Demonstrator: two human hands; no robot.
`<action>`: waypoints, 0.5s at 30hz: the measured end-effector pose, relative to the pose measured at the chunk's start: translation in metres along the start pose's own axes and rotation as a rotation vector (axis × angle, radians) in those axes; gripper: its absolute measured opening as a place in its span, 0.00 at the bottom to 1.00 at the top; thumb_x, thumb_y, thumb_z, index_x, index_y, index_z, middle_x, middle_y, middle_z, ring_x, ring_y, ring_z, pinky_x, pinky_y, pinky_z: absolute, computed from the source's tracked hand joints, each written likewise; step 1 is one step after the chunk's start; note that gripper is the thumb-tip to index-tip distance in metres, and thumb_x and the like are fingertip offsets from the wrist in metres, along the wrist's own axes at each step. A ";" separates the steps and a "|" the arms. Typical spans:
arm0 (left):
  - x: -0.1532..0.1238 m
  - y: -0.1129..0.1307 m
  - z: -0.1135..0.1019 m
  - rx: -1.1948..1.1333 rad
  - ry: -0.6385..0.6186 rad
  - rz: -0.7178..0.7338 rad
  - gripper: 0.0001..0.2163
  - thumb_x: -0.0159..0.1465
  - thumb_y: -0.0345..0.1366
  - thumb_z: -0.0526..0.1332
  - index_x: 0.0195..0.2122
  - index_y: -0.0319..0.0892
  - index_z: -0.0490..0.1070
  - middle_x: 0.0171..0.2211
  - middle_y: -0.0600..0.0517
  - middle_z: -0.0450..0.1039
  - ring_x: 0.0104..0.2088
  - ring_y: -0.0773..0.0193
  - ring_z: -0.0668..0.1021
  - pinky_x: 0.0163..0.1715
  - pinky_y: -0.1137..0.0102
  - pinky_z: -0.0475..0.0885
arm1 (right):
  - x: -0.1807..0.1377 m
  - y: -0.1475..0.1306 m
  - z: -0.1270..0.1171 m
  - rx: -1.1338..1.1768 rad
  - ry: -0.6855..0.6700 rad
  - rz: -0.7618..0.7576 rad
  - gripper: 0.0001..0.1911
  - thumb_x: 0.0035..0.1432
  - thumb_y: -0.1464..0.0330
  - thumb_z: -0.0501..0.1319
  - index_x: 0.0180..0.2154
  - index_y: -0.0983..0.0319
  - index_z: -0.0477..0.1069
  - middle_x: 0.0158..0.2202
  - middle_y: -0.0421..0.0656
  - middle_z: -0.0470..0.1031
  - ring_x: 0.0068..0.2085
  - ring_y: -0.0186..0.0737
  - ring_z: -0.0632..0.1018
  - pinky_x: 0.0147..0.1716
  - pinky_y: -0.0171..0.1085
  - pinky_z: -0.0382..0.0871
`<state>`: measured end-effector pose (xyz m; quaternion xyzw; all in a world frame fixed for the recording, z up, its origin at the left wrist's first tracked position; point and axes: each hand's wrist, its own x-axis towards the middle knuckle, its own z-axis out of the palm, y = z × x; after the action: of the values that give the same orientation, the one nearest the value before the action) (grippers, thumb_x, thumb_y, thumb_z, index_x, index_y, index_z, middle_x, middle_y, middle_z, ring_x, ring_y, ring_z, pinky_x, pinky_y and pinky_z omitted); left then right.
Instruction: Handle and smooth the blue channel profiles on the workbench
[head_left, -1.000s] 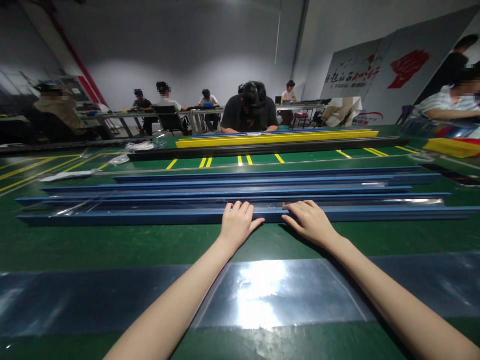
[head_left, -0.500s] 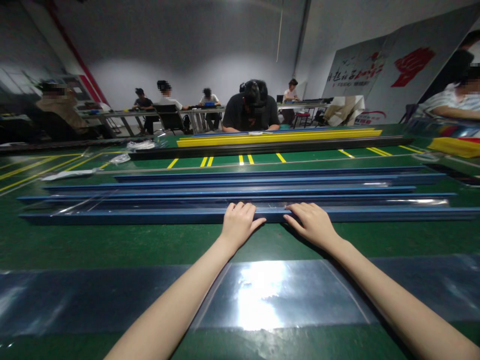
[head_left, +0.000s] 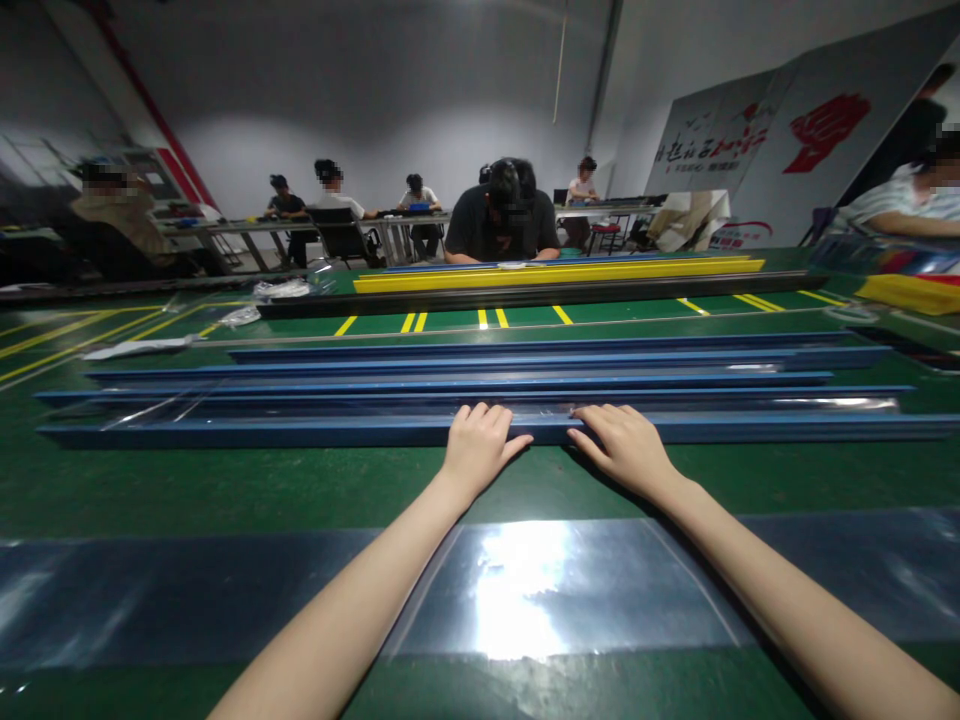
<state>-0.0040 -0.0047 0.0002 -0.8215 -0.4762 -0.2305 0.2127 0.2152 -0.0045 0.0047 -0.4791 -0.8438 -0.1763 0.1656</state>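
Several long blue rails (head_left: 450,365) lie side by side across the green table (head_left: 225,490). My left hand (head_left: 476,445) and my right hand (head_left: 622,445) rest next to each other on the middle of the nearest blue rail (head_left: 225,432). The fingers of both hands curl over its far top edge, and both thumbs lie on its near side. Clear film glints inside the rails just beyond my fingers. A long sheet of clear plastic film (head_left: 525,580) lies flat on the table under my forearms.
Beyond the blue rails lie a long black rail (head_left: 525,295) and a yellow strip (head_left: 555,275). A person in black (head_left: 501,215) sits opposite, head down. Crumpled plastic bags (head_left: 279,290) lie at the far left. Other people sit at tables behind and to the right.
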 end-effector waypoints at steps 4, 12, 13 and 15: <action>0.000 0.000 0.000 -0.001 -0.001 -0.002 0.16 0.59 0.49 0.54 0.29 0.39 0.67 0.28 0.49 0.71 0.32 0.60 0.70 0.32 0.66 0.58 | 0.000 0.000 0.001 0.001 0.017 -0.005 0.19 0.61 0.60 0.46 0.42 0.65 0.68 0.39 0.46 0.75 0.38 0.40 0.72 0.35 0.37 0.55; 0.000 0.000 0.000 -0.002 0.001 -0.004 0.16 0.59 0.49 0.54 0.28 0.40 0.67 0.27 0.50 0.71 0.31 0.60 0.70 0.31 0.67 0.58 | 0.000 0.000 0.001 -0.004 0.011 -0.005 0.20 0.61 0.60 0.45 0.42 0.65 0.68 0.40 0.46 0.75 0.39 0.40 0.72 0.36 0.37 0.56; 0.000 0.000 0.000 -0.002 0.002 -0.004 0.16 0.59 0.49 0.54 0.28 0.40 0.67 0.27 0.50 0.71 0.31 0.60 0.70 0.31 0.67 0.58 | -0.001 0.000 0.001 -0.003 0.011 -0.006 0.20 0.62 0.60 0.45 0.42 0.65 0.68 0.41 0.46 0.75 0.39 0.40 0.72 0.36 0.37 0.56; 0.000 0.000 0.001 0.001 0.001 -0.004 0.16 0.59 0.49 0.55 0.28 0.40 0.67 0.27 0.50 0.71 0.31 0.60 0.70 0.31 0.67 0.58 | -0.001 0.000 0.001 -0.002 0.013 -0.007 0.20 0.61 0.60 0.45 0.43 0.65 0.68 0.41 0.47 0.74 0.39 0.40 0.72 0.36 0.37 0.56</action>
<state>-0.0037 -0.0046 -0.0004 -0.8202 -0.4779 -0.2313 0.2128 0.2152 -0.0045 0.0034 -0.4752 -0.8442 -0.1806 0.1700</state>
